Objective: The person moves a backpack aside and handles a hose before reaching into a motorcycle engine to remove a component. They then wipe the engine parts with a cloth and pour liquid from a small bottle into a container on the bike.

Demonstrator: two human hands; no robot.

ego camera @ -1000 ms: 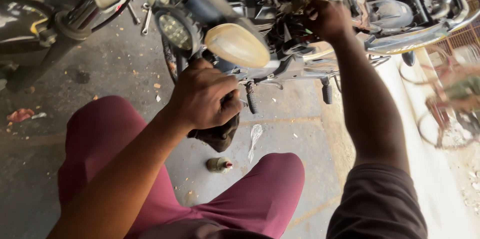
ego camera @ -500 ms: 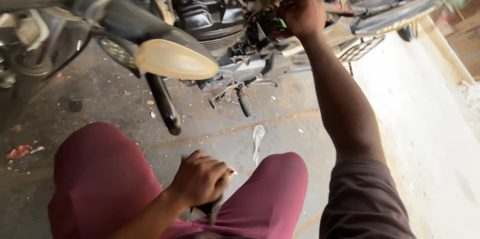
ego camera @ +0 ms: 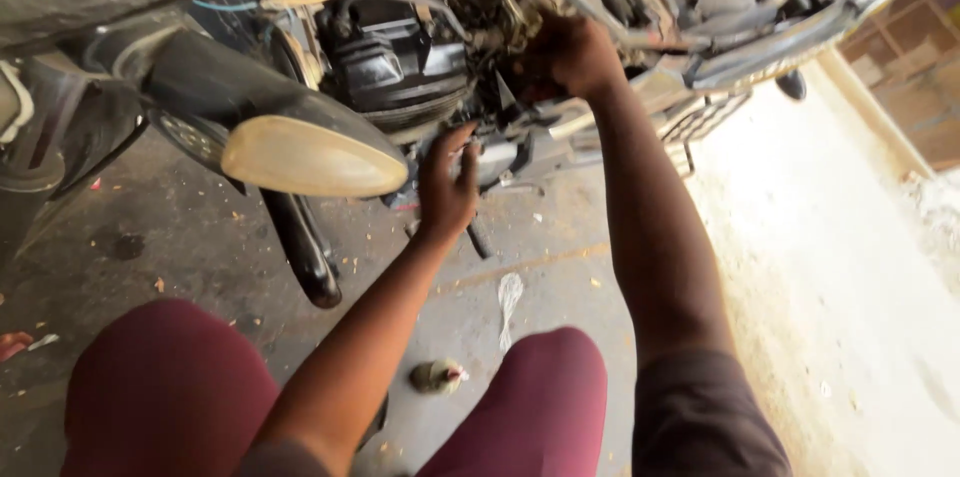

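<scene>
I look down from the head camera at a motorcycle (ego camera: pixel 560 47) lying across the top of the frame above a stained concrete floor (ego camera: pixel 560 267).

Left hand (ego camera: pixel 447 187): raised to the underside of the engine block (ego camera: pixel 400 57), fingers pointing upward and loosely spread, fingertips touching or just short of a pale metal part below the engine. I cannot tell which. The grip looks released; I see nothing enclosed in it.

Right hand (ego camera: pixel 572 55): higher and further in, pushed among the wiring and dirty parts beside the engine block. Fingers are curled tight, so the grip is clenched on something in that cluster. What exactly it is grasping is hidden by the hand and the tangle around it.

The work area is thus the engine region, centre top of the view, with the right hand in it and the left hand just below.

Surroundings: a cream-coloured oval lamp cover (ego camera: pixel 312 157) juts out left of the left hand, mounted on a dark curved fender. A black kick lever or stand (ego camera: pixel 303 242) hangs down below it toward the floor. A chrome exhaust pipe (ego camera: pixel 790 37) runs off to the upper right. Both knees in maroon trousers (ego camera: pixel 160 387) fill the bottom of the frame. Between them on the floor lies a small round greenish object (ego camera: pixel 436 375), with a scrap of clear plastic (ego camera: pixel 510 299) near it.
</scene>
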